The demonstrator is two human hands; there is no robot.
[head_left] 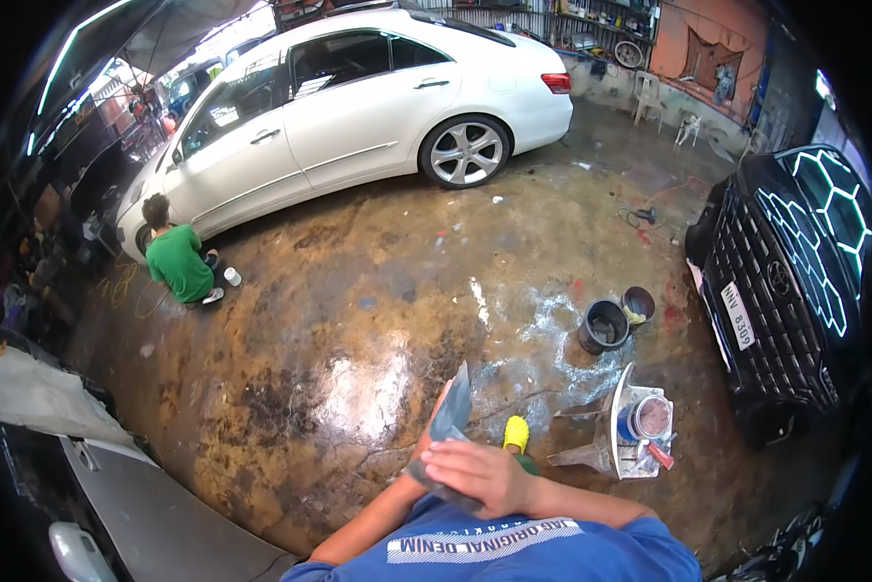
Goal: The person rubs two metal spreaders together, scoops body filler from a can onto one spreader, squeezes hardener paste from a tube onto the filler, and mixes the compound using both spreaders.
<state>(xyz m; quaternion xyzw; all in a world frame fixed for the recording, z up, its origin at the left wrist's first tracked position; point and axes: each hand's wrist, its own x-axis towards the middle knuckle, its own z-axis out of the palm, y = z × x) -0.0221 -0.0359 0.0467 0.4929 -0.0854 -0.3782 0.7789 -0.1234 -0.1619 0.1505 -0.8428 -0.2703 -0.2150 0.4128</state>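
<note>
A dark grey, flat sheet (452, 403) lies between my hands at the lower middle. My right hand (475, 477) grips it from above with fingers curled over it. Beneath and behind the sheet is my left hand (426, 438), its fingers mostly hidden. To my right, a white plastic stool (601, 468) bears an open tub of pinkish paste (652, 415) and a red-handled tool (660, 456).
A white sedan (349, 136) spans the back, with a crouching person in green (179, 267) by a white container (231, 275). Two dark buckets (606, 325) stand on the wet, stained floor (261, 378). A black vehicle (775, 301) is at right, a grey car panel (145, 504) at lower left.
</note>
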